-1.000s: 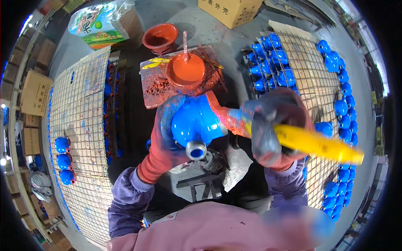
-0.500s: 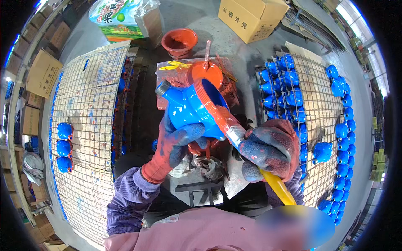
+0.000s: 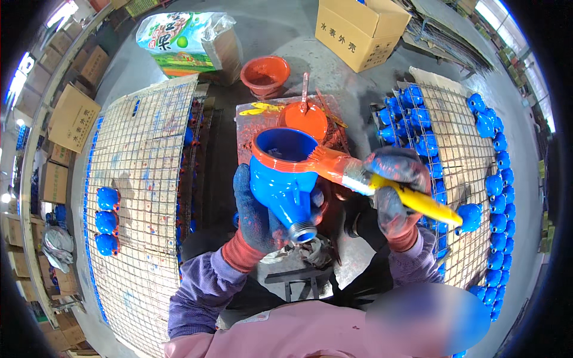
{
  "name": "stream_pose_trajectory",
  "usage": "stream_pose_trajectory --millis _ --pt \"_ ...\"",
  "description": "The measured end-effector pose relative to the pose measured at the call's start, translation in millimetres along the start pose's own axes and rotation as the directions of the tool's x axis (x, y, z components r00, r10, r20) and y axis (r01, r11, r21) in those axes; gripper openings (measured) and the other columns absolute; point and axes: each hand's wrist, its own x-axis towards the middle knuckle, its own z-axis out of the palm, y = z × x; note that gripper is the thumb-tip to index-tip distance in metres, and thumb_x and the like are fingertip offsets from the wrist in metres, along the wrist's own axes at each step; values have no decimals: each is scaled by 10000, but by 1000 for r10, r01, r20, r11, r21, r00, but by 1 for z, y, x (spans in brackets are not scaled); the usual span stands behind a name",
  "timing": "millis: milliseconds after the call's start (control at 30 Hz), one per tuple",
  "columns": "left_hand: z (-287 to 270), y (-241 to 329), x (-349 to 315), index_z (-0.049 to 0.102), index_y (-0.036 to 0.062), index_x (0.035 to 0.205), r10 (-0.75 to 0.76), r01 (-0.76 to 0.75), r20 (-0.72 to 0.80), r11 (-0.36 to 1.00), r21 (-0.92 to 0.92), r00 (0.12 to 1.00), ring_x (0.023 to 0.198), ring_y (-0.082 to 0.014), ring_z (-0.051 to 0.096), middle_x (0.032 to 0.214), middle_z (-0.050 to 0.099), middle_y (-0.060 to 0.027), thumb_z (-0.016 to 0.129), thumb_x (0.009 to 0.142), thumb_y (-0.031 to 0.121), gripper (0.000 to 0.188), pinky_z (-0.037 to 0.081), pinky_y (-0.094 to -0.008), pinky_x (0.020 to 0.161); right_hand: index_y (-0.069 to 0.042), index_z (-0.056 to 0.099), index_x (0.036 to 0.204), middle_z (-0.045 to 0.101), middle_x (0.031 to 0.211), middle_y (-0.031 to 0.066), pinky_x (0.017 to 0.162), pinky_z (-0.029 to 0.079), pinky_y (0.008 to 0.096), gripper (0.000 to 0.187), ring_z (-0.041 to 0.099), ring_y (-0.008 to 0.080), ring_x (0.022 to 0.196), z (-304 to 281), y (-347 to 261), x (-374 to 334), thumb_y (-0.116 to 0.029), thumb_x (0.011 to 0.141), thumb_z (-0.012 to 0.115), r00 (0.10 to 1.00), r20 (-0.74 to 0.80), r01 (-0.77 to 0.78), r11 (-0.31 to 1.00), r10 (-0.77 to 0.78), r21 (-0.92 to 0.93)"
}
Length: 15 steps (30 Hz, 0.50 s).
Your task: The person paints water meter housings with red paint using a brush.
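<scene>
Between wire racks (image 3: 143, 179): left hand (image 3: 258, 209) clamped round blue valve body (image 3: 283, 179), held upright over bench. Right hand (image 3: 394, 191) grips yellow-handled brush (image 3: 358, 176), bristles on rim. Rim orange nearly all round; body below unpainted blue.

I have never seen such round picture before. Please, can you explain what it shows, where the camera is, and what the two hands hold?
The camera sits on a person's head and looks down, so the picture bends at its rim. The left hand, in a blue paint-stained glove, holds a blue metal valve-like casting with an orange rim. The right hand, also gloved, holds a yellow-handled paintbrush with orange bristles against that rim. Beyond them stands a bowl of orange paint. Wire mesh racks on both sides carry more blue castings.
</scene>
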Motion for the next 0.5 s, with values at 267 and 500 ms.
stream_pose_trajectory --millis 267,500 --pt "-14 7 4 360 -33 1436 -211 203 208 977 61 955 980 -415 657 1251 581 -262 362 700 960 1236 579 -323 599 34 545 1184 616 1134 163 820 566 331 263 655 232 979 -7 29 -4 -103 960 564 892 -145 -323 827 429 460" --pt "-2 6 1 394 31 1429 343 -130 -136 650 749 930 1089 -299 647 1270 589 -182 763 783 379 821 552 -411 923 42 628 1158 655 1083 105 742 530 273 304 626 152 856 -18 30 10 -188 982 534 939 -179 -329 915 293 -231"
